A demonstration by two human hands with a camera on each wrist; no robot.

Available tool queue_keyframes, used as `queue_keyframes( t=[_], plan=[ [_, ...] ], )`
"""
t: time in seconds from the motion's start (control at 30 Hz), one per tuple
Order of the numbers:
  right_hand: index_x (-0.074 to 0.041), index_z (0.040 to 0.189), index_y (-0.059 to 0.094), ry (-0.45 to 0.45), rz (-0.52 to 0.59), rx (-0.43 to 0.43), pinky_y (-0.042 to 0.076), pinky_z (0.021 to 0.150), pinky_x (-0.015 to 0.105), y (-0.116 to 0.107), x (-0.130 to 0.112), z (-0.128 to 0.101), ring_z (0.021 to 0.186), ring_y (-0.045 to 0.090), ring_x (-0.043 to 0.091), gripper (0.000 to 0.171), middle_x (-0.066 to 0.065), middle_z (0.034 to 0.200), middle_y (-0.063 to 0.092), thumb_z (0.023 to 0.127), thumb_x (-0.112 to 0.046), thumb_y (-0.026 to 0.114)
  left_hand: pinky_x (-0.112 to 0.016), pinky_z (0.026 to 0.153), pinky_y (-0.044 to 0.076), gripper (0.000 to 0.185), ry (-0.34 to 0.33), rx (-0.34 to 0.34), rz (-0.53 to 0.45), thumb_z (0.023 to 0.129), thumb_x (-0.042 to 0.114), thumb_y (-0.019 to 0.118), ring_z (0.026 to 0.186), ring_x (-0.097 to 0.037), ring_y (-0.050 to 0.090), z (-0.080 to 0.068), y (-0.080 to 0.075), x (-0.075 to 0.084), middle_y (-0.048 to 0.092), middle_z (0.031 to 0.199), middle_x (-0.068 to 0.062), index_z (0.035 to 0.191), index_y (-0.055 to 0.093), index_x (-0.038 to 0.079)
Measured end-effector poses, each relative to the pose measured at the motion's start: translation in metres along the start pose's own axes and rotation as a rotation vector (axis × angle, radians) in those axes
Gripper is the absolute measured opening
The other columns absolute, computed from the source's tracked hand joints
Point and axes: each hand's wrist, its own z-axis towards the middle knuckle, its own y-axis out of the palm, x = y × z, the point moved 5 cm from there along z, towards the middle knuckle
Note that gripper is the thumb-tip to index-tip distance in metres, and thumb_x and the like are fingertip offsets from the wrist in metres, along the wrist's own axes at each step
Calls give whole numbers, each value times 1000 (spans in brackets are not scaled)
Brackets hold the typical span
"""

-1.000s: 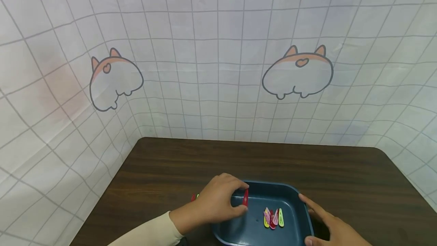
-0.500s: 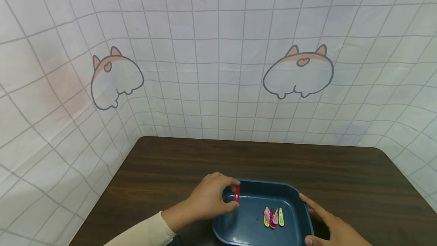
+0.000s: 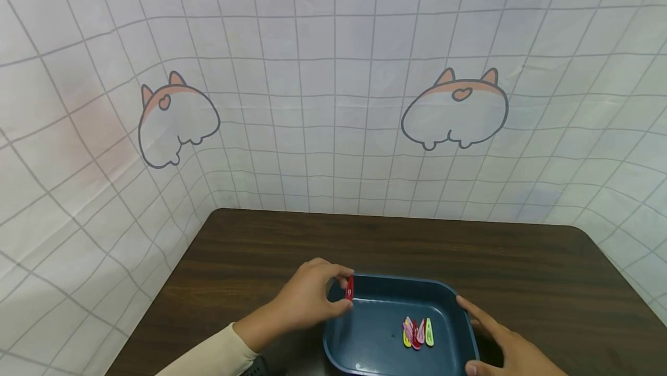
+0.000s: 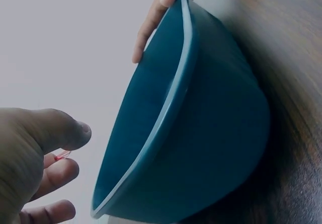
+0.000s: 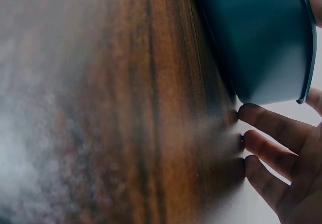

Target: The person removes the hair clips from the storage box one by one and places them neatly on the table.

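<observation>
Left hand (image 3: 307, 300) pinches a red hair clip (image 3: 350, 287) between thumb and fingertips, held upright just over the near-left rim of the teal tray (image 3: 380, 282); fingers curled round it, the clip standing on end above the tray's corner rather than lying in it. In the left wrist view only a sliver of red (image 4: 62, 155) shows between the fingers (image 4: 55, 173).

Right hand (image 3: 508, 347) lies along the tray's far side from the pinch, fingers straight and flat against the outer wall, thumb at the front rim; it steadies the tray and grips nothing (right wrist view shows the fingertips (image 5: 266, 123) resting by the tray's base on the table (image 5: 151, 108)).

Handling, as a judgement: the clip looks thin, light, stiff metal with a glossy painted face, so likely slippery when held flat-on; best taken across its narrow edges near the middle, much as it is held now; it should tolerate a short drop.

Containers: one tray, shallow, rounded corners, sitting on the dark wooden table. Inside, well to the right of the pinched clip, a small cluster of hair clips (image 3: 416, 332) lies on the floor, pink, red and yellow-green, overlapping and fanned; the exact count I cannot tell.
</observation>
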Motion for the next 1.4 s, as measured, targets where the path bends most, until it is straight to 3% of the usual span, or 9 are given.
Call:
queue_keyframes(
  t=[0.33,0.6,0.8,1.1,1.4],
  plan=[
    [-22,164,13,1,-8,9,60,66,56,0,1,0,121,50,62,90,36,143,47,95,-29,71,-41,95,48,42,-16,9,-54,84,25,86,107,-12,56,-6,-10,-12,66,93,15,121,73,11],
    [-23,165,13,0,5,-2,60,65,53,-2,2,1,121,50,63,90,36,144,47,96,-29,70,-39,88,48,45,-90,25,-56,86,28,85,105,-12,57,-14,-19,-32,65,93,17,127,71,14],
    [-22,165,13,-13,2,2,60,65,52,-4,1,2,121,50,62,90,36,144,47,96,-28,70,-40,88,49,45,-109,38,-50,85,27,86,105,-14,57,-20,-24,-44,63,92,16,125,72,13],
    [-23,165,14,6,0,4,58,66,61,-4,2,2,121,48,66,90,37,144,46,95,-29,71,-44,92,49,44,-82,60,-39,84,24,87,103,-13,57,-27,-24,-58,66,94,14,123,73,9],
    [-23,165,14,5,8,-1,58,66,59,-4,2,2,121,50,63,90,36,143,47,95,-28,71,-49,98,49,45,-62,82,2,81,30,89,115,-19,59,-36,-27,-69,69,116,9,121,73,15]
  ],
)
